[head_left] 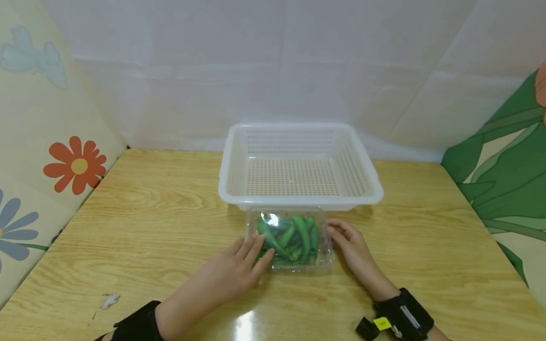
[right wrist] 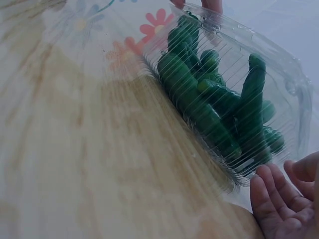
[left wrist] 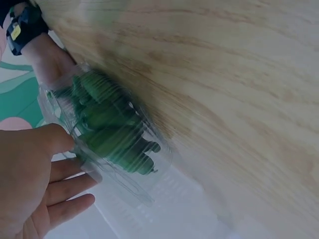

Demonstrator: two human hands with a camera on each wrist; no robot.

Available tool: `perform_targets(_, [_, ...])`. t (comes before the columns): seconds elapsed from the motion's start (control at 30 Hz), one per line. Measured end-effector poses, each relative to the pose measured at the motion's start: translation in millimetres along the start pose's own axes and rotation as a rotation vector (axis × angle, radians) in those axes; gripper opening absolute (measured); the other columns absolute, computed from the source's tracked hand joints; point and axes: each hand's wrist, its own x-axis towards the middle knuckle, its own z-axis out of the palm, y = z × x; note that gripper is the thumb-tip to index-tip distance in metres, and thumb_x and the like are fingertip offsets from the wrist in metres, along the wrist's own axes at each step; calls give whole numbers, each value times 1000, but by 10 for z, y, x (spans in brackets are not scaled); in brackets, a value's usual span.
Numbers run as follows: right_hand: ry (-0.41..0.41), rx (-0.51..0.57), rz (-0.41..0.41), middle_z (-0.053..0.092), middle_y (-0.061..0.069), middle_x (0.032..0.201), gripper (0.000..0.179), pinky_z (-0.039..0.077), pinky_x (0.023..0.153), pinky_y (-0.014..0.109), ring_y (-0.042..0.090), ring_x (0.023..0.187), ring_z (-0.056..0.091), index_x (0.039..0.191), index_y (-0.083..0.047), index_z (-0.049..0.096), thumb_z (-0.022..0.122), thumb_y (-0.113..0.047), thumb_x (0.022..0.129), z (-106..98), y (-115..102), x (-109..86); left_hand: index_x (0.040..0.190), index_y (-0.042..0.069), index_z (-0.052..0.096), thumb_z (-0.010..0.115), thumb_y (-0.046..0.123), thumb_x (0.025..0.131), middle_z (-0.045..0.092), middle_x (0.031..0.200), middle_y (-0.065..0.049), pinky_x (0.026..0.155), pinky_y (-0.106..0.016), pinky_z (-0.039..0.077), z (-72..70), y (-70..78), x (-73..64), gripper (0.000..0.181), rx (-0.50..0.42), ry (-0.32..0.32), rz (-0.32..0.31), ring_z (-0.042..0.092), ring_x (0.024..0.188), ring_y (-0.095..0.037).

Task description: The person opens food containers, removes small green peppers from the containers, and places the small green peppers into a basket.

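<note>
Box (head_left: 326,258): clear plastic, lidded, ribbed at the base; on the near side of the basket (head_left: 298,202), between the two hands. Contents: several green vegetables (head_left: 301,231), long and narrow, heaped together, visible through the plastic.

Left hand (head_left: 244,266): over the left end of the box, fingers extended and slightly spread, fingertips on the plastic; not curled round anything.

Right hand (head_left: 351,248): at the right end of the box, fingers relaxed, fingertips at the edge; thumb apart from the fingers, no firm grip.

Basket: white plastic, rectangular, perforated walls and floor, wide rim; near the back of the table.

Table (head_left: 170,189): wood-grain top, pale scuff (head_left: 110,301) at front left.

Wrist straps (head_left: 407,312): black, one per wrist; yellow tag (head_left: 382,323) on the right.

Surroundings: white cloth (head_left: 277,71) behind; at left, panel printed with flowers (head_left: 78,166); at right, panel printed with green leaves (head_left: 507,184).
</note>
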Motion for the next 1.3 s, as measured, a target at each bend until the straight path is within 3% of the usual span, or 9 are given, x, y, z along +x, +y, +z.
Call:
perform_targets(0.23, [11,10,6,65,-10,90,26,52,68,18,2,78,58,120,14,55,52,-6,102,4,11,-2,137,11,56,60,29,99,61,133,-15,98,-33,52,-26,41,43,43,32,-41,-6,59,123,-24])
perform_targets(0.47, [11,23,-3,65,-11,89,26,52,68,17,2,78,58,119,14,55,52,-6,102,4,1,-11,137,11,56,57,23,99,62,133,-15,99,-33,52,-31,54,64,39,50,-50,-14,60,122,-24])
perform_targets(0.77, [6,11,27,64,-10,90,27,52,69,18,3,79,58,121,14,54,51,-7,103,-2,1,0,133,9,58,64,20,92,61,132,-18,97,-37,53,13,50,22,43,-86,59,-91,61,120,-26])
perform_targets(0.9, [5,13,28,64,-11,90,27,52,69,18,3,78,58,120,14,54,51,-6,103,2,11,6,137,11,55,71,26,89,58,137,-17,102,-39,50,2,56,-6,53,-100,31,-109,58,124,-25])
perform_targets(1.07, [0,20,27,65,-12,91,27,52,69,18,3,78,58,120,14,54,51,-5,103,5,21,2,143,13,51,74,15,87,52,144,-15,106,-43,46,-16,69,-39,60,-145,-15,-137,53,129,-25])
perform_targets(1.3, [1,11,20,65,-9,94,27,52,70,18,3,81,58,121,14,55,51,-6,103,6,7,-1,140,11,53,57,11,94,51,146,-10,103,-44,48,7,108,-35,46,-202,60,-188,55,126,-25])
